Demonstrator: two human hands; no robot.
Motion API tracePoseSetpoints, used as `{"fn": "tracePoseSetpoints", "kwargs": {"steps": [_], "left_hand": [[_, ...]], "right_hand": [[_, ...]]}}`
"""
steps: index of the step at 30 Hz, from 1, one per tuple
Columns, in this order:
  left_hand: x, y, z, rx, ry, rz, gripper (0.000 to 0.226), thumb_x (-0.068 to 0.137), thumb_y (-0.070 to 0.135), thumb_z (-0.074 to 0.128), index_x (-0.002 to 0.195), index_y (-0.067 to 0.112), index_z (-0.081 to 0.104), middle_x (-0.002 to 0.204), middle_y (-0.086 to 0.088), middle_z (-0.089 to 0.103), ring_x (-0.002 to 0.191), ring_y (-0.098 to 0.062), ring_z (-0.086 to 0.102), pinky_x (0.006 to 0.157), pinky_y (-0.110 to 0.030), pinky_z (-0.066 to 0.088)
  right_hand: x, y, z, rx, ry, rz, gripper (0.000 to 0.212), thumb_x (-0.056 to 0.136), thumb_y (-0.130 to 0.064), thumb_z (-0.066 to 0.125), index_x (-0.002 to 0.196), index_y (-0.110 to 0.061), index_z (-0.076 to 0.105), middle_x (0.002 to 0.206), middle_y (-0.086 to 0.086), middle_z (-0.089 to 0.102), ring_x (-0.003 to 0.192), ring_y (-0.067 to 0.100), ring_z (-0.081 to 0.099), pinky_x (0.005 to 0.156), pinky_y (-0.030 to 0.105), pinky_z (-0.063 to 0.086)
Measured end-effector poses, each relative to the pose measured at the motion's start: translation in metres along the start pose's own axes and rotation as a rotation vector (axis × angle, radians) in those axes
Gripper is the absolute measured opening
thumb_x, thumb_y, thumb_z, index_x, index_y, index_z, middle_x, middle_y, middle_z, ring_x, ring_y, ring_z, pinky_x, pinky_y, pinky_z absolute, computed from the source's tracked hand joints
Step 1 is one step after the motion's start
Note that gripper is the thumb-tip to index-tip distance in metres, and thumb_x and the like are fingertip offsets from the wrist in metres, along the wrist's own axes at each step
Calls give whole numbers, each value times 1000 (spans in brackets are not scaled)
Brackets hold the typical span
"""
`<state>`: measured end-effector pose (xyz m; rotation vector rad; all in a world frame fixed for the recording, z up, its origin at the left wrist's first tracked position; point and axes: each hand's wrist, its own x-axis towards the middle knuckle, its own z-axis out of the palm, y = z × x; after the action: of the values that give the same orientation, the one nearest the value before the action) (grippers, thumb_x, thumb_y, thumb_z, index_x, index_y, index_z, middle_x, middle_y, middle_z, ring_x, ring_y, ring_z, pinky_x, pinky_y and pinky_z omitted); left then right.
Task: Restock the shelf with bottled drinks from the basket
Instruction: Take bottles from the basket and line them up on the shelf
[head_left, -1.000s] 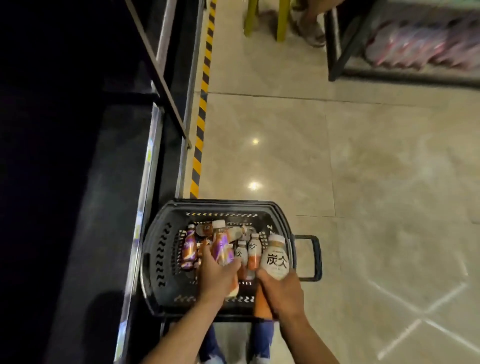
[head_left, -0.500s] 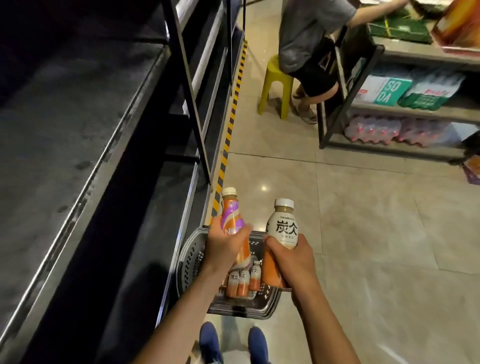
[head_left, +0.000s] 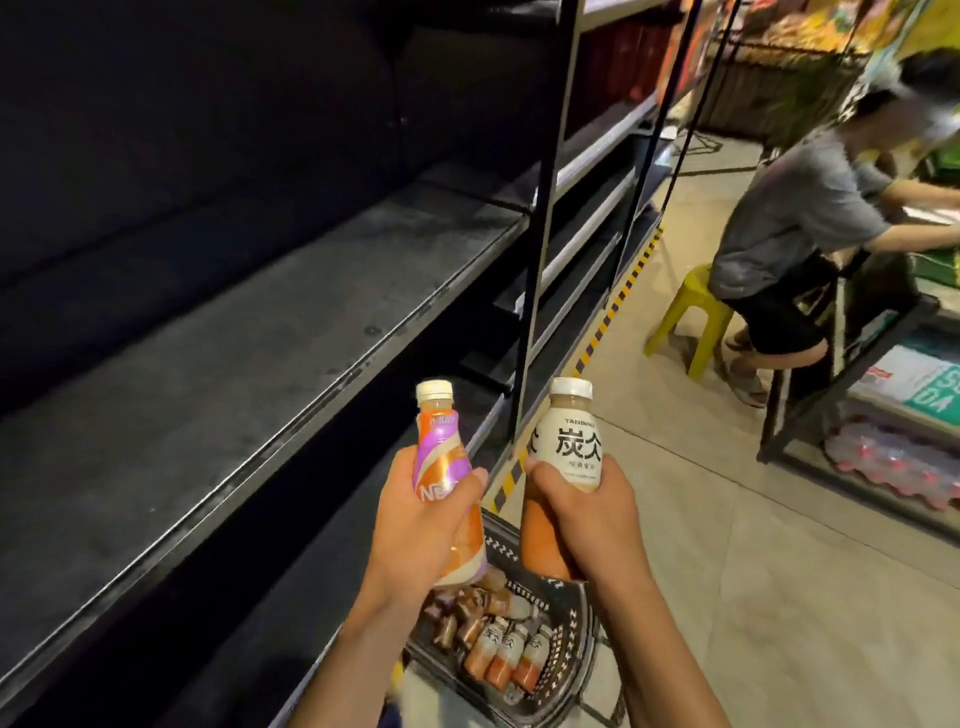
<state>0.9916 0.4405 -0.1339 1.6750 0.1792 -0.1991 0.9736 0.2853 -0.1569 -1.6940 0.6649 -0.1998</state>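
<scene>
The fingers (head_left: 470, 480) of the left hand (head_left: 415, 525) and right hand (head_left: 587, 514) each wrap a rigid, probably full bottle at mid-body: the purple-orange bottle (head_left: 441, 467) and white-label bottle (head_left: 569, 441), upright above the basket (head_left: 566, 670), beside the shelf (head_left: 218, 395).

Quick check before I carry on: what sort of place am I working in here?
Most likely a small grocery shop aisle. Long metal shelf on the left, a basket of bottled drinks on the floor, and shrink-wrapped bottle packs on the opposite rack.
</scene>
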Motion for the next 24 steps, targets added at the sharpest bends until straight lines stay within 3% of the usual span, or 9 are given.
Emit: {"fn": "tracePoseSetpoints", "kwargs": {"steps": [4, 7, 13, 17, 21, 24], "left_hand": [[-31, 10, -39, -58, 143, 18, 28, 78, 34, 78, 98, 29, 58, 96, -7, 69, 86, -25, 71, 81, -48, 59], [-59, 19, -72, -81, 261, 50, 28, 76, 32, 80, 96, 26, 61, 94, -9, 69, 86, -29, 71, 82, -52, 58], [-134, 35, -147, -123, 524, 153, 33, 72, 33, 84, 93, 24, 61, 86, -11, 70, 78, -29, 72, 73, -45, 59], [-199, 32, -205, -168, 751, 202, 26, 78, 21, 79, 97, 18, 61, 83, -13, 71, 69, -26, 73, 66, -42, 58], [-273, 19, -254, -180, 911, 196, 21, 78, 24, 79, 92, 29, 63, 82, -10, 71, 74, -29, 72, 74, -52, 59], [-330, 7, -283, -185, 1008, 197, 22, 77, 27, 80, 90, 36, 64, 84, -9, 71, 78, -30, 71, 72, -46, 59]], "right_hand": [[-31, -29, 20, -9, -177, -116, 42, 66, -45, 80, 97, -23, 62, 87, -4, 70, 76, 11, 66, 57, 23, 46], [-60, -50, 39, -6, -317, -177, 46, 60, -51, 78, 95, -25, 63, 85, -4, 71, 76, 14, 69, 61, 31, 54], [-132, -89, 86, -19, -576, -268, 50, 51, -56, 73, 90, -27, 61, 79, -6, 71, 71, 11, 68, 65, 34, 55], [-200, -102, 116, 2, -789, -323, 31, 69, -38, 83, 91, -28, 62, 77, -12, 71, 66, 3, 66, 59, 24, 48], [-286, -104, 137, -6, -1011, -343, 39, 62, -48, 79, 93, -30, 62, 81, -9, 72, 73, 9, 69, 64, 28, 54], [-352, -100, 150, -24, -1109, -378, 47, 55, -53, 76, 94, -32, 61, 82, -12, 72, 72, 6, 69, 68, 32, 57]]}}
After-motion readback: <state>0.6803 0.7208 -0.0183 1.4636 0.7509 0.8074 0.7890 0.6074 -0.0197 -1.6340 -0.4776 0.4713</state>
